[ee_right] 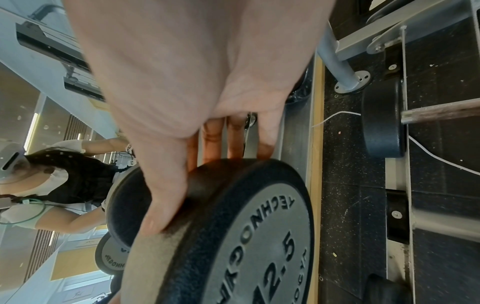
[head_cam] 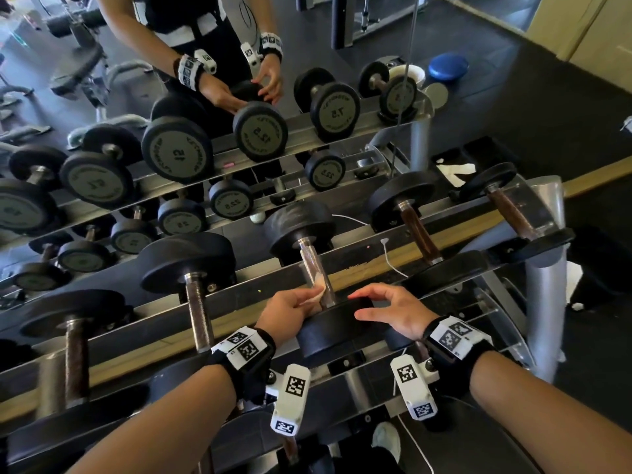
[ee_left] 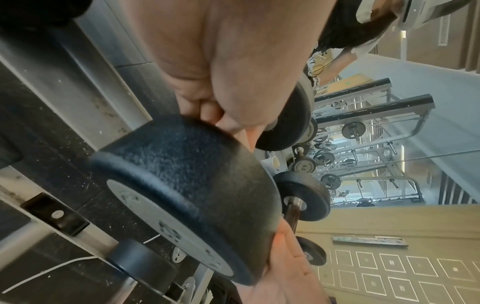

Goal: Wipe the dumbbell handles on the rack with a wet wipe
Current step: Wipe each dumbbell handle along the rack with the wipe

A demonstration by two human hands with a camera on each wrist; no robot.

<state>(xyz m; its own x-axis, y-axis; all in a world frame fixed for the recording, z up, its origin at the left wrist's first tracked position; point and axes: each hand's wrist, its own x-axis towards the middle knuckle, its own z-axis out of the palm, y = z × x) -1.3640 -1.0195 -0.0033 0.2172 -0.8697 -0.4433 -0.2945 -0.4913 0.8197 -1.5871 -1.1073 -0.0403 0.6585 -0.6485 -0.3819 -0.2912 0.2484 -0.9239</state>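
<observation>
The middle dumbbell lies on the rack (head_cam: pixel 543 302) with a knurled silver handle (head_cam: pixel 313 265) and black round heads. My left hand (head_cam: pixel 290 306) pinches a pale wet wipe (head_cam: pixel 316 291) against the near end of that handle. In the left wrist view the left hand (ee_left: pixel 207 82) reaches past the near head (ee_left: pixel 187 174), and the wipe is hidden. My right hand (head_cam: pixel 393 313) arches over the near head (head_cam: pixel 335 325). Its thumb (ee_right: pixel 163 205) lies on the head's rim (ee_right: pixel 246 236) and its fingers curl over the far edge.
Neighbouring dumbbells with brown handles lie to the left (head_cam: pixel 198 309) and to the right (head_cam: pixel 419 234) on the same rack. A mirror (head_cam: pixel 205 131) behind the rack reflects the weights and a person. A thin white cord (head_cam: pixel 393 265) hangs near the back rail.
</observation>
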